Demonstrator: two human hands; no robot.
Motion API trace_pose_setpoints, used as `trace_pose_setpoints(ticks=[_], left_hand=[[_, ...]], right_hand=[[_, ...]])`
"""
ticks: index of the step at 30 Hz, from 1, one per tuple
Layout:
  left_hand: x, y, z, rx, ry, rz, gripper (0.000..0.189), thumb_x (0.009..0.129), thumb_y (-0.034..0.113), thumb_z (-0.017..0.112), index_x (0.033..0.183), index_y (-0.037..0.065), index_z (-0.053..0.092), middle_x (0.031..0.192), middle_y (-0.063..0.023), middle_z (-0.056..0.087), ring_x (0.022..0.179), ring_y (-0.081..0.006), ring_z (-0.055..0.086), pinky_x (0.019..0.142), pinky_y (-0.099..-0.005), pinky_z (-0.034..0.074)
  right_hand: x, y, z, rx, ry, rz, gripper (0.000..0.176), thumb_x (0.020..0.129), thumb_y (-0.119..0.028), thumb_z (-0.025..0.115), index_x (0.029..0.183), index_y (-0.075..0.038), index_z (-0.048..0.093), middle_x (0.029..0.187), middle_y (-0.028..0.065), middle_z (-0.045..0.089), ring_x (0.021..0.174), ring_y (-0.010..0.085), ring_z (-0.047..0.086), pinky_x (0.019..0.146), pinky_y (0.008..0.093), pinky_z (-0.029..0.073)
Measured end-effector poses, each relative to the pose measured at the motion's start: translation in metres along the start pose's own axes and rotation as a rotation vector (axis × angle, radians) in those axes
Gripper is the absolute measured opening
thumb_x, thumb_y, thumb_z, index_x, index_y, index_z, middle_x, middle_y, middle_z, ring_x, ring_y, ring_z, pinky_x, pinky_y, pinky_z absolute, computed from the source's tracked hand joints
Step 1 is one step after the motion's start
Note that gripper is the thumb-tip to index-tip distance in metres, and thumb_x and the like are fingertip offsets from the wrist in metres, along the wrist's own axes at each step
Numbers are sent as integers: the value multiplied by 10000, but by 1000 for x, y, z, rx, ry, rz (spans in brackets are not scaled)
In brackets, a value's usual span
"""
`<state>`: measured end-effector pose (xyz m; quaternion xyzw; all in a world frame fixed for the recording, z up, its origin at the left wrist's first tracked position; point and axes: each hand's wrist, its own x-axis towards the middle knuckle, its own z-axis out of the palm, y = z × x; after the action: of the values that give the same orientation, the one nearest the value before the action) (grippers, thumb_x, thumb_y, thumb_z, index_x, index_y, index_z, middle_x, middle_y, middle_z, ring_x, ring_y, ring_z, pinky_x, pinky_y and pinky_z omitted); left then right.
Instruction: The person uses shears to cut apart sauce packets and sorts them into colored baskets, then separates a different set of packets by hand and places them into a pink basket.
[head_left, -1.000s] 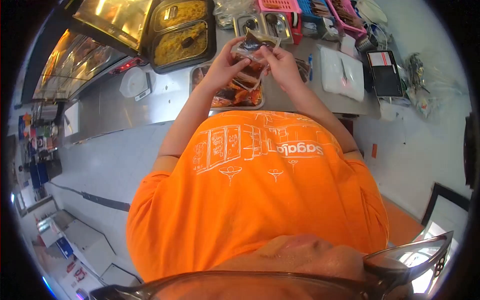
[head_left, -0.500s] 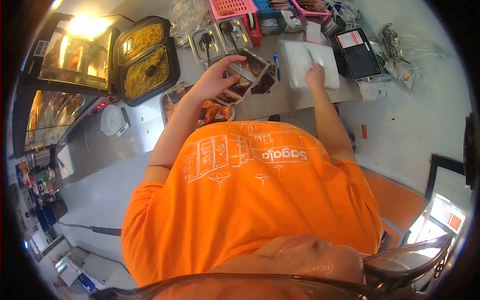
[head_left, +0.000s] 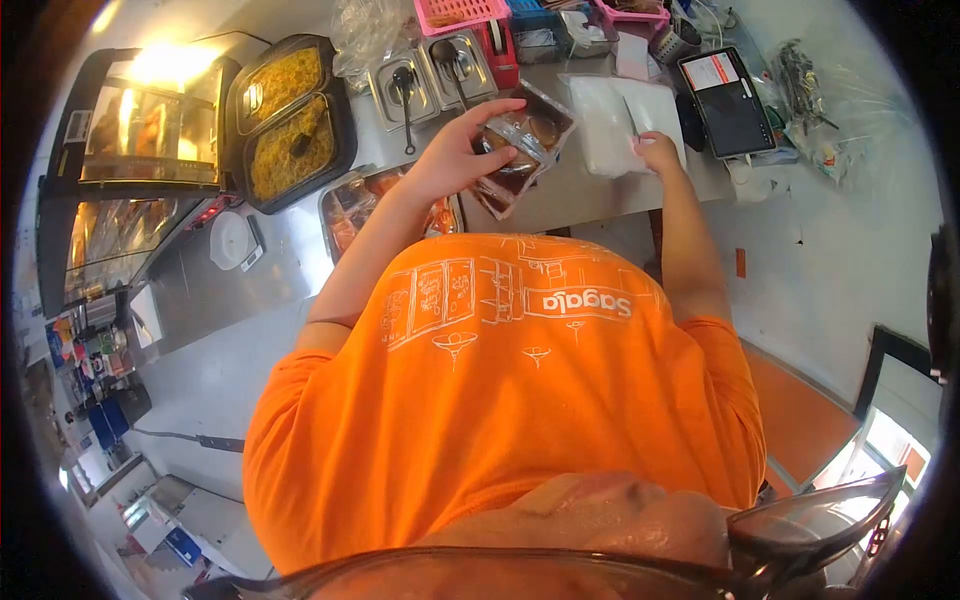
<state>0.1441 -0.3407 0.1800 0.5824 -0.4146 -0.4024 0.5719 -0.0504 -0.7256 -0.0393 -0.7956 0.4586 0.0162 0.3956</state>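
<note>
My left hand (head_left: 462, 152) is closed round some clear packets (head_left: 530, 132) of dark brown contents, held over the steel counter's front part. On the right, my right hand (head_left: 656, 151) pinches the near right part of a stack of white plastic bags (head_left: 600, 125). A foil-like tray (head_left: 350, 213) of orange-red food in clear wrapping lies beyond my left forearm, partly hidden by it.
Two steel pans with black ladles (head_left: 403, 95) stand behind my left hand. Farther left are a black container (head_left: 345, 130) of yellow food, a lit display case (head_left: 150, 130) and a scale (head_left: 232, 240). Pink baskets (head_left: 462, 14) and a tablet (head_left: 728, 105) stand at the back and right.
My left hand has moved right with the packets, which now show more of their flat face. My right hand has shifted right and slightly nearer along the white bags.
</note>
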Motion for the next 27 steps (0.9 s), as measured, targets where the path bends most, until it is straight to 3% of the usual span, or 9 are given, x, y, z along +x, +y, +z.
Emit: trace_pose_setpoints(ticks=[3, 6, 9, 12, 15, 18, 27], left_hand=[[2, -6, 5, -46, 22, 3, 594, 859, -43, 639, 1404, 65, 430, 1244, -21, 561, 1060, -89, 547, 921, -248, 453], [4, -12, 6, -62, 38, 41, 601, 854, -48, 646, 1403, 67, 430, 1257, -23, 555, 1042, -88, 557, 907, -244, 462], [5, -17, 6, -84, 60, 57, 608, 837, -26, 668, 1392, 80, 443, 1234, -29, 569, 997, -87, 571, 867, -248, 482], [5, -20, 3, -52, 66, 59, 612, 839, -40, 664, 1396, 75, 439, 1251, -27, 562, 1005, -84, 567, 873, -240, 477], [3, -16, 3, -28, 49, 53, 613, 841, -47, 662, 1400, 71, 437, 1262, -25, 556, 1011, -80, 561, 881, -236, 471], [2, -19, 2, 50, 31, 94, 612, 841, -40, 664, 1399, 73, 440, 1247, -23, 563, 1004, -77, 558, 875, -240, 472], [-6, -27, 5, 72, -44, 71, 607, 845, -29, 660, 1400, 72, 436, 1204, -15, 580, 1013, -72, 546, 885, -247, 464]], right_hand=[[-19, 2, -27, 535, -203, 69, 416, 801, -151, 719, 1191, -60, 604, 959, 102, 669, 572, 80, 506, 500, 237, 403], [-56, 6, -27, 788, -72, -61, 394, 841, -125, 676, 1220, -53, 594, 937, 64, 644, 536, 56, 437, 480, 218, 341], [-102, 1, -40, 889, -210, -134, 383, 862, -121, 650, 1235, -55, 593, 934, 35, 615, 573, 65, 460, 499, 229, 361], [-149, -13, -41, 980, -564, -124, 342, 886, -116, 618, 1223, -61, 606, 910, 17, 598, 612, 74, 482, 542, 230, 393], [-207, -73, -47, 616, -801, -274, 327, 847, -82, 664, 1171, -57, 629, 877, -17, 580, 676, 63, 499, 606, 220, 419], [-226, -108, -41, 459, -891, -371, 377, 800, -83, 743, 1156, -37, 629, 848, -51, 565, 733, 37, 492, 661, 203, 424], [-224, -145, -17, 451, -830, -385, 420, 766, -84, 791, 1149, -27, 628, 886, -63, 602, 812, 19, 519, 722, 197, 435]])
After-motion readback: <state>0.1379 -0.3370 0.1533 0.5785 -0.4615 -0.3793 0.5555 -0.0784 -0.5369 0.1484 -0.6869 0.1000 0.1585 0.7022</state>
